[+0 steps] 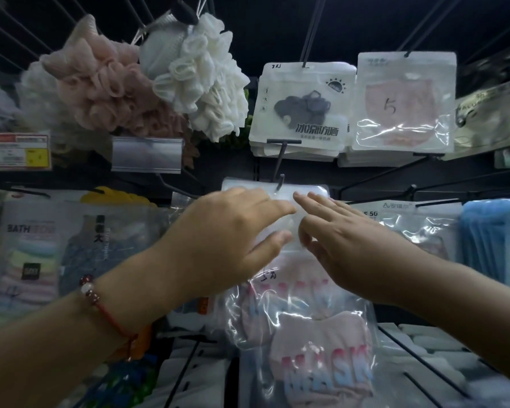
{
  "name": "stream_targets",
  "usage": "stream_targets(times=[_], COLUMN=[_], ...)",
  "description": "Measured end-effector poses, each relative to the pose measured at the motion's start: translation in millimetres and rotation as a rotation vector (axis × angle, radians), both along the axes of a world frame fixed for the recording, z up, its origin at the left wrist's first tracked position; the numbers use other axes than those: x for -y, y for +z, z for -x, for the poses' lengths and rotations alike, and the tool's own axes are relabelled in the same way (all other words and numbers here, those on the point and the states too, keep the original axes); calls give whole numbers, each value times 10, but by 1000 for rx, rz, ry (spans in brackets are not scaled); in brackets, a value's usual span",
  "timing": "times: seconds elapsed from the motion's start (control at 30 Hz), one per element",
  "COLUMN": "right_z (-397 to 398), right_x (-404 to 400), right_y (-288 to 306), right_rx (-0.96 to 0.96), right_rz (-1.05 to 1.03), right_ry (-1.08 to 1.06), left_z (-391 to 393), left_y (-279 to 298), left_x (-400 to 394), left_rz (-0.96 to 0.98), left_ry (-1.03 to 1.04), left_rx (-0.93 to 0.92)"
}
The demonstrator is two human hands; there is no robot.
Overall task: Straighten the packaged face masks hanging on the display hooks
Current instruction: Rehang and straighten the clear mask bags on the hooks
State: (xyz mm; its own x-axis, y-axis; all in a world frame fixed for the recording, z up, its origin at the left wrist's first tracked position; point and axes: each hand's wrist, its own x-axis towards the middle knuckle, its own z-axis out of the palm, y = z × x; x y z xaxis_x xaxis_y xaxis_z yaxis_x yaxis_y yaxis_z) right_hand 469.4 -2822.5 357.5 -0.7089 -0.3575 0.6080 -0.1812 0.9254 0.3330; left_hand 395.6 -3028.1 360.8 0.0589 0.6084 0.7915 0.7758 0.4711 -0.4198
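Note:
A clear plastic pack of pink masks printed "MASK" point(312, 304) hangs from a black display hook point(280, 181) at the centre. My left hand point(227, 231) is at the pack's upper left, fingers extended toward the hook hole, thumb under the top flap. My right hand point(336, 231) rests on the upper right of the same pack with fingers spread and nearly straight. Above hang a white pack with a grey mask point(302, 110) and a white pack with a pink mask marked "5" point(404, 104), each on its own hook.
Pink point(106, 89) and white point(206, 81) bath puffs hang at the upper left. Bath towel packs point(42, 245) fill the left side, blue packs point(495, 231) the right. White boxed goods point(430, 348) lie below right. Black hook rods stick out toward me.

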Motion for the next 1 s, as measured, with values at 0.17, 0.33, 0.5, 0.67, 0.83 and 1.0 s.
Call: stream_targets(times=[0.17,0.33,0.5,0.67,0.83,1.0], right_z=[-174,-353,-443,-449,-356,-177], right_x=[107,161,69,21,86,73], right_y=[97,125,34,-165,-164,-125], right_rx=[-53,-129,-195,-262,-151,-109], right_rz=[96,167,141,-5,-30,28], right_ry=[11,14,-37,-100,-133,-76], left_z=[7,-27,-6,-11,51,148], left_y=[-164,-137,-45,82,203,246], left_x=[-90,-87,-65,34,31,-34], left_rz=[-22,-100,-168,-186,-225,-301], left_ry=[-41,-211,-280,-308,-279,-205], left_rx=[23,162,116,91,72,114])
